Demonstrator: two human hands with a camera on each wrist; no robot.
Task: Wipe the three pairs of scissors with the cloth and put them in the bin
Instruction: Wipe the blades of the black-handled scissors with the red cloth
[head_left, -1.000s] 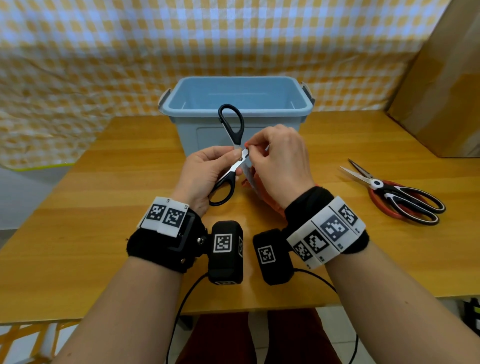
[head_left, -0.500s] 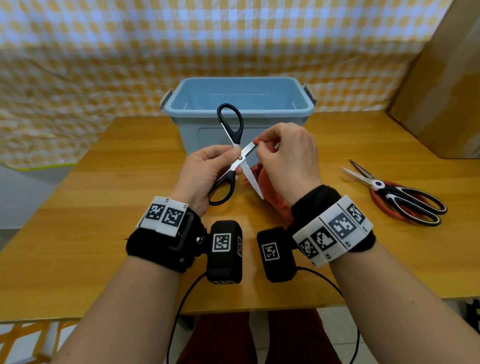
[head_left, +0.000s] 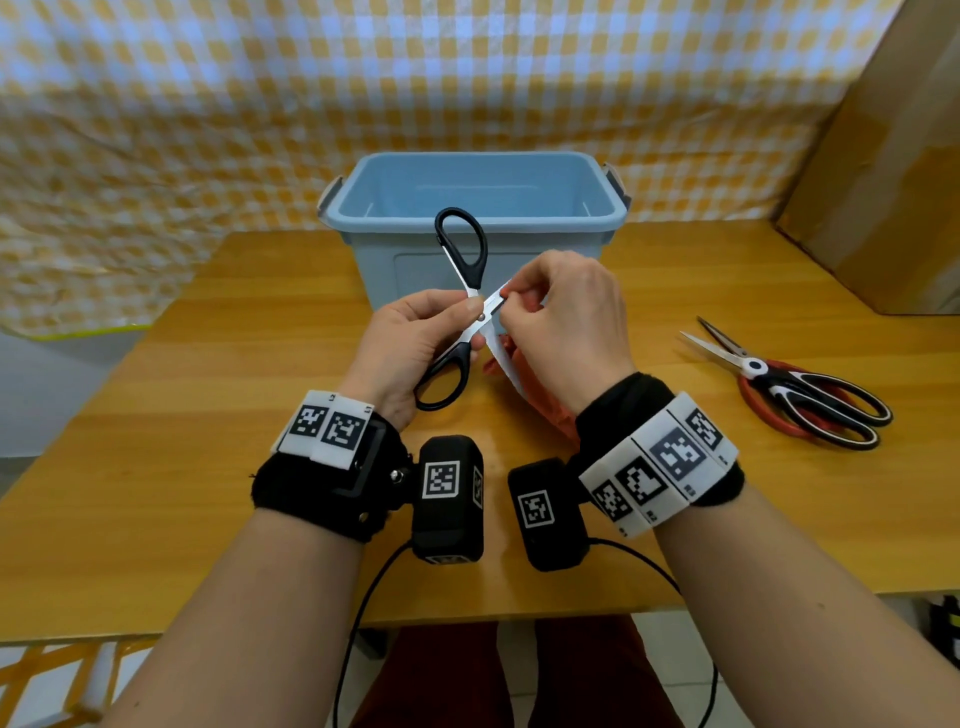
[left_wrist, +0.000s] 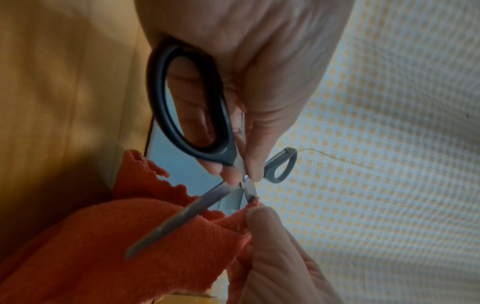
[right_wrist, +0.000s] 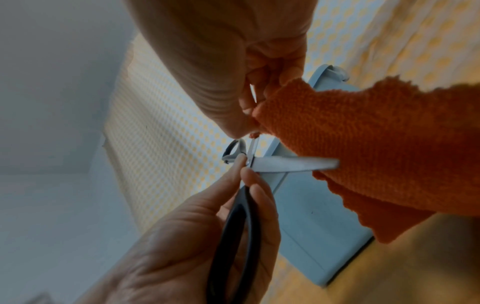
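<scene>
Black-handled scissors (head_left: 460, 270) (left_wrist: 189, 115) (right_wrist: 280, 163) are held spread wide above the table, in front of the blue bin (head_left: 475, 208). My left hand (head_left: 415, 343) pinches them at the pivot, with the lower handle loop against my palm. My right hand (head_left: 563, 322) pinches the orange cloth (left_wrist: 130, 242) (right_wrist: 363, 148) around the upper blade, close to the pivot. The rest of the cloth hangs down under my right hand. The other blade (left_wrist: 179, 216) points down, bare. Two more pairs of scissors, one black-and-white (head_left: 810, 389) over a red-handled one (head_left: 763, 410), lie on the table to the right.
The wooden table (head_left: 208, 467) runs to a front edge near my forearms. A brown cardboard box (head_left: 893, 182) stands at the back right. A yellow checked curtain (head_left: 260, 104) hangs behind the bin. Cables trail from both wrist cameras.
My right hand slid the cloth out along the upper blade, then back toward the pivot. The left hand has kept its hold and the scissors stay spread.
</scene>
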